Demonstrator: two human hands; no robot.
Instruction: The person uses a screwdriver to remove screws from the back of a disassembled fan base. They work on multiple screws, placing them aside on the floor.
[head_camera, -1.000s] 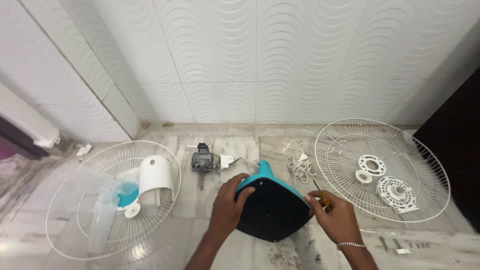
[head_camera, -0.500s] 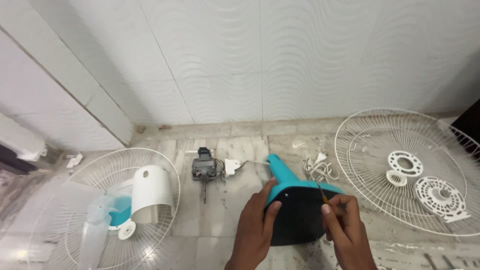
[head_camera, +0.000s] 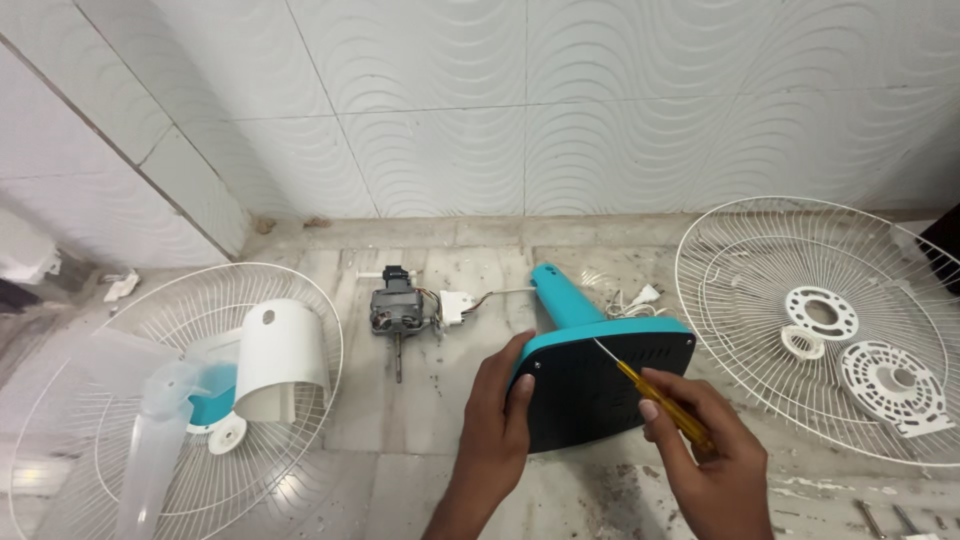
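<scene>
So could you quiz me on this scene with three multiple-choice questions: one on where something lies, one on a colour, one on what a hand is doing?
1. Where does the fan motor lie?
A. inside the right grille
B. on the floor between the left grille and the fan base
C. on the white motor cover

2. What colour is the screwdriver handle?
A. yellow
B. red
C. black

3. What is the left hand doing?
A. lifting a grille
B. hanging free
C. steadying the fan base's edge

Answers: 1 B, the motor sits on bare floor between them. 2 A, the handle in the right hand is translucent yellow. 3 C, its fingers rest on the teal rim.
</scene>
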